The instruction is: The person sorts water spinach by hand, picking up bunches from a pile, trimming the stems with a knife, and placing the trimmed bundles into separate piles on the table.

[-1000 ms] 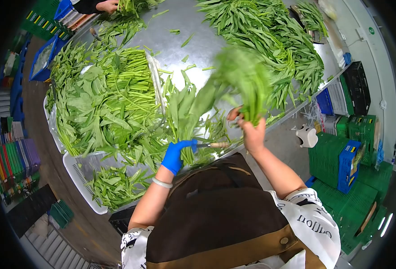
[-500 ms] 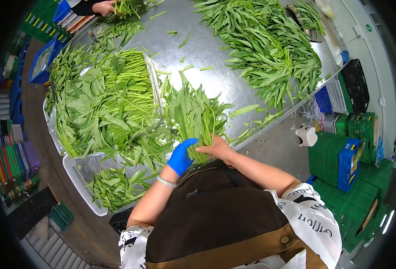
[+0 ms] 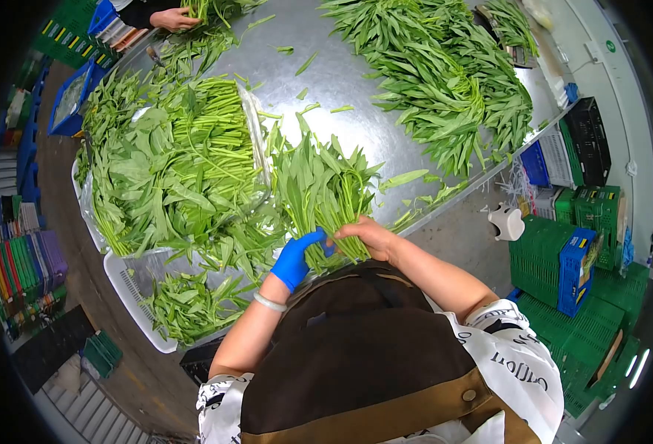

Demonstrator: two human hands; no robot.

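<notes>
A leafy bunch of water spinach [image 3: 326,177] stands upright against the table's near edge, leaves pointing away from me. My left hand [image 3: 300,257], in a blue glove, is closed around stems on its left side. With bare fingers, my right hand [image 3: 371,235] grips the stems on the right side, their cut ends sticking out below. A narrow gap shows between the two hands. To the left lies a large heap of water spinach [image 3: 171,163] in a plastic-lined crate, its stems facing right.
A long pile of water spinach [image 3: 445,81] covers the table's far right. Loose leaves lie on the metal table [image 3: 341,74]. A white basket [image 3: 140,311] holds scraps at lower left. Another person's hand [image 3: 174,20] handles greens at the back. Green crates [image 3: 537,255] stand right.
My hands have moved slightly apart, the right one shifting rightward with its stems and the left one leftward. The bunch's stems have spread into two parts. The other person's hand shifted slightly.
</notes>
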